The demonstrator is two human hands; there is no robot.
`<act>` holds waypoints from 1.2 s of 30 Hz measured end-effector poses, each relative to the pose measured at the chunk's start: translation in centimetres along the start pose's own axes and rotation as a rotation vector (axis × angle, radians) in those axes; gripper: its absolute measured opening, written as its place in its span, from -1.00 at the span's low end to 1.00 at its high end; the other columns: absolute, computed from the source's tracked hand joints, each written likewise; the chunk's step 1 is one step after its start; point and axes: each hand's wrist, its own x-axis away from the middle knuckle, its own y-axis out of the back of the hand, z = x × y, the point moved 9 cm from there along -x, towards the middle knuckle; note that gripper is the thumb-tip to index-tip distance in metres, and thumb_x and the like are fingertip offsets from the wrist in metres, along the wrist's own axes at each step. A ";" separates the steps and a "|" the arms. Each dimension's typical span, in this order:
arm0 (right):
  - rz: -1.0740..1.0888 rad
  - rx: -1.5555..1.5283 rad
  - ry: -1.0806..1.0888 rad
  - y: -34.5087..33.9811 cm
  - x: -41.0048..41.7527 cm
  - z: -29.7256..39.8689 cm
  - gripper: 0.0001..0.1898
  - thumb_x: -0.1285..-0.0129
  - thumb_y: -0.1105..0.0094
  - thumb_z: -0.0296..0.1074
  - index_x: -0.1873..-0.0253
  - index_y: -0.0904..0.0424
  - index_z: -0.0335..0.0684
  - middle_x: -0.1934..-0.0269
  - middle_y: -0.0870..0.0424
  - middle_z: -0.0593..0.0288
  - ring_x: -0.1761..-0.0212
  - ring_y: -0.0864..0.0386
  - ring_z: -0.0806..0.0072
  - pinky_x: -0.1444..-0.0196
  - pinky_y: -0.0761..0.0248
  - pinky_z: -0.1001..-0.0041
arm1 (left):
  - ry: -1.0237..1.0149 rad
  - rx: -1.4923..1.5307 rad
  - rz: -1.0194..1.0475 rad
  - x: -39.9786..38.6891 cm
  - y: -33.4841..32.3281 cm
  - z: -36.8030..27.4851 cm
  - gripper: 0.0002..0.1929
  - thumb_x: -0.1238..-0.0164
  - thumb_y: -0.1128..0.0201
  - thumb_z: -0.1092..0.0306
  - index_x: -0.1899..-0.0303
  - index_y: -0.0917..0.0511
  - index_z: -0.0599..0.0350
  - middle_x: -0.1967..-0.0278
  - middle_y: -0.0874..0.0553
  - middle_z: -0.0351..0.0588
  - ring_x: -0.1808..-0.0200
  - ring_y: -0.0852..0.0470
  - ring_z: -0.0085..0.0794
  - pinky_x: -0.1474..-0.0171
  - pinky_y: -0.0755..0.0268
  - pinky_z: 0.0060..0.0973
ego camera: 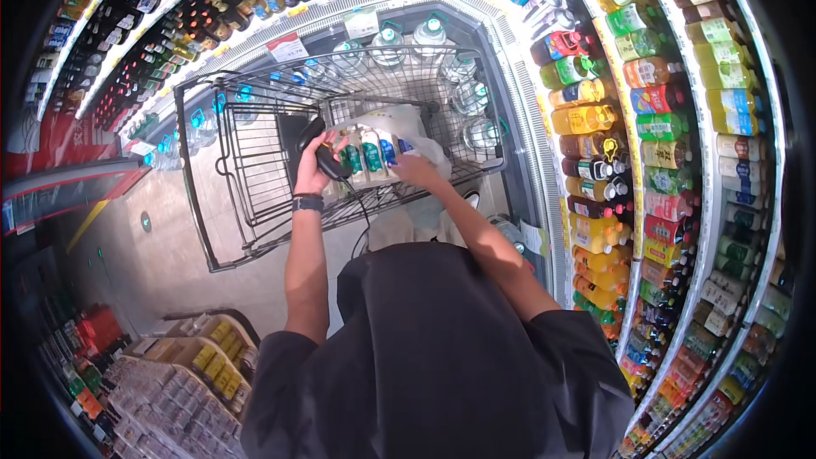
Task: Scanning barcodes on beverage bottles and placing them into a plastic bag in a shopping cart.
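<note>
My left hand (313, 164) is wrapped around a black corded device (331, 162), whose thin cable (364, 207) hangs down towards my body. It is held over the wire shopping cart (255, 140), beside the black panel (291, 140) of its folding seat. My right hand (417, 171) reaches into the cart, at the near side of a translucent plastic bag (417, 122). Its fingertips are at a blue-labelled package (387, 152); whether they grip it is unclear. Green-and-white bottles (371, 152) lie beside it in the bag's opening.
Large water bottles (429, 35) line the shelf base behind the cart. Shelves of drink bottles (583, 118) curve along the right, with beer bottles (217, 29) at the upper left. Stacked packs (156, 401) stand at the lower left on the tiled floor (210, 290).
</note>
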 end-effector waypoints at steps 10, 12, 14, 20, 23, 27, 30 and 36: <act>0.667 0.272 -0.085 -9.7 1.4 -4.1 -0.41 -0.46 0.08 0.14 -0.13 -0.63 -0.33 -0.07 -0.69 -0.18 -0.16 -0.61 -0.11 -0.23 -0.43 0.10 | -0.099 0.042 0.136 8.2 -2.7 -0.2 -0.45 -0.51 -0.14 0.23 -0.43 -0.29 0.16 -0.39 -0.44 0.12 -0.34 -0.53 -0.13 0.22 -0.56 -0.57; 0.601 0.208 -0.011 -8.0 2.3 -3.9 -0.45 -0.45 0.05 0.12 -0.10 -0.64 -0.32 -0.03 -0.72 -0.15 -0.12 -0.64 -0.09 -0.20 -0.45 0.09 | -0.117 0.002 0.122 10.3 -3.1 0.0 -0.46 -0.51 -0.14 0.22 -0.43 -0.29 0.16 -0.39 -0.45 0.11 -0.34 -0.53 -0.16 0.22 -0.56 -0.58; 0.457 0.139 0.071 -4.2 3.3 -1.5 -0.57 -0.44 -0.01 0.00 -0.01 -0.66 -0.28 0.07 -0.74 -0.12 -0.02 -0.67 -0.06 -0.09 -0.48 0.09 | -0.148 -0.067 0.067 12.6 -4.0 -0.1 -0.49 -0.53 -0.13 0.21 -0.41 -0.33 0.16 -0.29 -0.57 0.05 -0.29 -0.57 -0.29 0.24 -0.52 -0.58; 0.139 -0.039 0.220 6.9 8.4 -0.6 -0.68 -0.45 -0.12 -0.18 -0.11 -0.59 -0.27 0.03 -0.71 0.03 -0.02 -0.67 0.16 -0.06 -0.50 0.24 | -0.108 -0.315 0.107 13.4 -12.4 4.0 -0.57 -0.55 -0.17 0.21 -0.32 -0.49 0.16 0.32 -0.51 -0.32 0.31 -0.45 -0.64 0.27 -0.27 -0.62; -0.057 -0.269 0.403 8.1 11.3 -4.2 -0.77 -0.40 -0.12 -0.29 -0.04 -0.59 -0.26 0.13 -0.67 0.00 0.11 -0.64 0.11 0.04 -0.48 0.20 | -0.053 -0.398 0.189 14.3 -18.7 7.1 -0.54 -0.56 -0.15 0.28 -0.35 -0.42 0.32 0.39 -0.32 -0.37 0.39 -0.27 -0.69 0.34 -0.15 -0.64; -0.028 -0.345 0.125 16.6 17.7 -4.9 -0.72 -0.45 -0.05 -0.24 -0.08 -0.62 -0.26 0.06 -0.72 -0.01 0.01 -0.67 0.15 -0.03 -0.48 0.26 | -0.052 -0.554 0.426 14.9 -26.0 13.6 -0.63 -0.56 -0.16 0.27 -0.23 -0.46 0.27 0.42 -0.38 -0.31 0.39 -0.35 -0.61 0.30 -0.24 -0.62; -0.385 -0.310 0.180 24.1 23.4 -11.8 -0.73 -0.35 -0.15 -0.27 -0.06 -0.60 -0.25 0.14 -0.70 0.02 0.18 -0.66 0.27 0.06 -0.50 0.35 | 0.097 -0.701 0.561 13.6 -32.4 21.3 -0.65 -0.54 -0.18 0.29 -0.20 -0.46 0.27 0.43 -0.40 -0.28 0.39 -0.38 -0.58 0.24 -0.29 -0.56; -0.983 -0.418 0.239 45.0 44.0 -21.6 -0.73 -0.50 -0.01 -0.29 -0.07 -0.54 -0.39 0.07 -0.63 0.02 -0.04 -0.60 0.24 -0.13 -0.44 0.35 | 0.275 -0.832 0.707 15.4 -41.3 33.0 -0.66 -0.48 -0.21 0.39 -0.19 -0.48 0.31 0.43 -0.46 -0.23 0.38 -0.46 -0.52 0.21 -0.35 -0.53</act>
